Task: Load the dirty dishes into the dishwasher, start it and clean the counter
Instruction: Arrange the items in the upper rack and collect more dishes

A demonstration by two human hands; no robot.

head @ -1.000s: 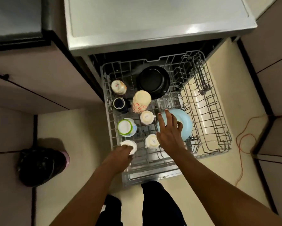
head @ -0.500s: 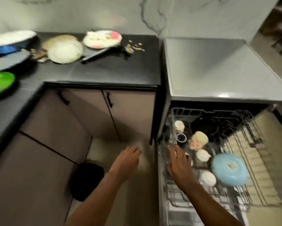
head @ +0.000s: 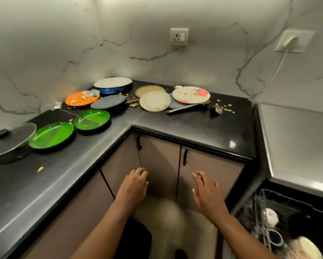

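Reaching for the next load, we start at nine o'clock, where a lidded pan [head: 9, 141] sits at the far left of the desk [head: 194, 128]. Beside it lie two green divided plates [head: 51, 135], the second [head: 92, 119] toward ten o'clock. Behind them are an orange plate [head: 82, 98] with scraps, a grey plate [head: 108, 101] and a white plate on a blue dish [head: 112, 82]. Around twelve o'clock sit a tan plate [head: 149, 89], a cream plate [head: 154, 100] and a flowered plate [head: 191, 94], with crumbs [head: 224, 107] scattered toward one o'clock.

Our left hand [head: 133, 186] hangs in front of the cabinet doors [head: 160, 165] with fingers loosely curled, its grip holding nothing. Our right hand [head: 206, 193] is spread flat and also empty. The dishwasher rack [head: 265, 217] stands pulled out at four o'clock, cups already in it.

We judge it best to take the nearest green plates first, tip the scraps off, and carry each plate by its rim with both hands so that leftovers don't slide to the floor.

No brand, label or writing is readable anywhere.
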